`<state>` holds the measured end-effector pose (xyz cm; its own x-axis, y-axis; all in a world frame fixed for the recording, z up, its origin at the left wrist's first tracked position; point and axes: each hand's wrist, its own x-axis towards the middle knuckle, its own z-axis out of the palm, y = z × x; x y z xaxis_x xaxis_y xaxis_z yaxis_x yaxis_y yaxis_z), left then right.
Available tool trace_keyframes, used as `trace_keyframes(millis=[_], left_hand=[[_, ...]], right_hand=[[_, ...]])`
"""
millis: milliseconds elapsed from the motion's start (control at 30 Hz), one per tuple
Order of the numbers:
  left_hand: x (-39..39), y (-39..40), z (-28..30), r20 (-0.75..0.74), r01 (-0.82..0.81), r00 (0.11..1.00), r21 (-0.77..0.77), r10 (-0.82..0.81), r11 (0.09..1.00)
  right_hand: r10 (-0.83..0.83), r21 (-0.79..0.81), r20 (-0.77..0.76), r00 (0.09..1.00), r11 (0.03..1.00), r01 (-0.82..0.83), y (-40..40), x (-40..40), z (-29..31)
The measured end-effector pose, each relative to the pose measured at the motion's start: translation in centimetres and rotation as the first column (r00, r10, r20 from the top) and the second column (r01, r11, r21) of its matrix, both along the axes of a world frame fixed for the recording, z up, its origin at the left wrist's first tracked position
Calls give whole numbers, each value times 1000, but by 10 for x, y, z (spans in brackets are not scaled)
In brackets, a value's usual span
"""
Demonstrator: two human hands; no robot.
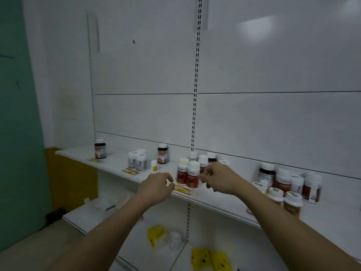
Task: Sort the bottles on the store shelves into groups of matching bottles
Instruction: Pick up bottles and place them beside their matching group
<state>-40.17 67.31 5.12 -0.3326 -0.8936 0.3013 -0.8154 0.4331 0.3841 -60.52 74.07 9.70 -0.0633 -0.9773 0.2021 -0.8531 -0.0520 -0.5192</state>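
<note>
Reaching in on both sides of the red-label pair (pixel 188 176) at the shelf's (pixel 109 163) front edge, my left hand (pixel 156 187) just left of it, fingers loosely curled, clamped on nothing I can see, not touching a bottle. My right hand (pixel 220 178) is just right of the pair, fingertips bunched near the bottles behind; whether they pinch something small or hold nothing I cannot tell, too blurred. Behind the pair, a tight cluster (pixel 203 159) of white-capped bottles. Left of the pair: a small yellow bottle (pixel 154 165), a dark bottle (pixel 163 153), white bottles (pixel 137 161), and another dark bottle (pixel 100 148) farther left. Right of the pair, well apart, a mixed group (pixel 283 184). Risk: the pair stands at the lip, so a knuckle bump could tip it off; crowded bottles behind could domino. Labels unreadable from motion blur; my right hand hides part of the cluster; the lower shelf's contents are unclear.
</note>
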Motion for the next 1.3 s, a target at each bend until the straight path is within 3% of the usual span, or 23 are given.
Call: trace_keyframes(millis=[333,500,733,967,1167,1300], left_hand=[[148,-96,-14,-102,10,995,4,-10,1000],[183,-151,-2,-117,61,991,-35,-65,998],[156,-235,16,-242,150,956,-79,-165,986],[101,-321,21,-256,216,942,-27,-215,976],[63,-395,27,-306,260,922,33,-238,965],[39,-433,22,-237,321,926,77,-295,944]], right_hand=[[9,89,20,1000,996,-11,-117,151,-17],[-53,121,-23,998,991,55,-165,180,-20],[-162,48,-33,986,985,164,-244,159,-17],[-224,20,48,973,974,224,-333,139,-43],[-145,176,26,989,975,139,-374,131,-64],[-162,245,-10,987,956,159,-390,122,-63]])
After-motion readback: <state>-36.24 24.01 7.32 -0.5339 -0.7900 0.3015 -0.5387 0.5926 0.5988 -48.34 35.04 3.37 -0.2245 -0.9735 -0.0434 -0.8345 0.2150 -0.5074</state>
